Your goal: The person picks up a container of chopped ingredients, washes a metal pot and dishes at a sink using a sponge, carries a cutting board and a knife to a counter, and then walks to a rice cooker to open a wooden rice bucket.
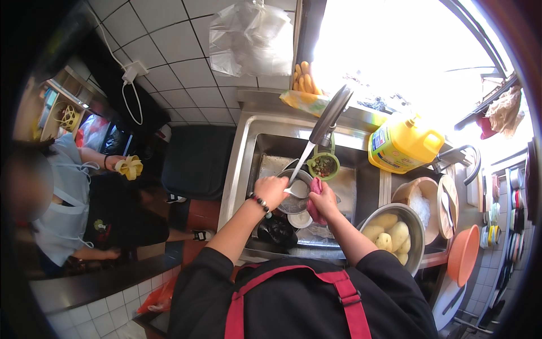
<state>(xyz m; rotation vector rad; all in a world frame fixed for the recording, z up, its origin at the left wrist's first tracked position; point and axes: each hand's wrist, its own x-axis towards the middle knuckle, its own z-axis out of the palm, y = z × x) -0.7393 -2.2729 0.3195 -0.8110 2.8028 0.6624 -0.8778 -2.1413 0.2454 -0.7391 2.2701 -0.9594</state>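
Water [301,160] runs from the tilted faucet [330,116] into a metal pot [292,207] standing in the steel sink [277,144]. My left hand [271,190] grips a white spoon [299,190] by its handle, the bowl over the pot under the stream. In my right hand [324,202] is a bunched pink cloth [315,186], held at the pot's right side. Just behind the cloth sits a green strainer [324,165] with food scraps in it. Below the pot are a white bowl [300,219], partly hidden, and a black plastic bag [277,231].
A steel bowl of peeled potatoes [398,233] stands by my right forearm. A yellow jug [402,144] is at the sink's back right, near a wooden tub [417,203] and an orange basket [463,254]. At left, a person [63,190] holds a peeled banana [129,167] near a dark bin [199,161].
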